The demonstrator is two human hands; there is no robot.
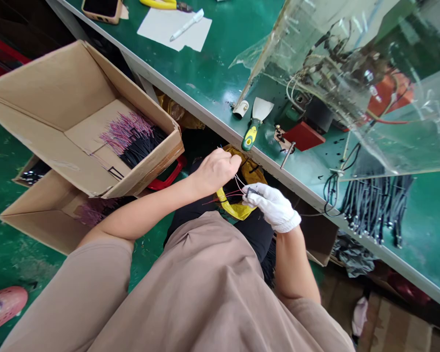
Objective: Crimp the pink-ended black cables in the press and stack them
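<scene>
My bare left hand (217, 170) is closed over my lap, pinching the ends of thin white wires (238, 182). These wires run down to my right hand (271, 204), which wears a white glove. Between its thumb and fingers sits a small black part (250, 191), mostly hidden, with the wires coming out of it. Loose thin red wires (223, 196) trail from the same part toward the left. Below both hands, a yellow plastic bag (238, 211) lies open between my legs and the bench.
A cardboard box (95, 139) at left holds bundled black cables with pink wire ends (128, 132); another box (47, 210) stands below. On the green bench (220, 63) are a scraper (254, 122), a shielded machine (315, 107) and black cables (377, 205) hanging toward its edge.
</scene>
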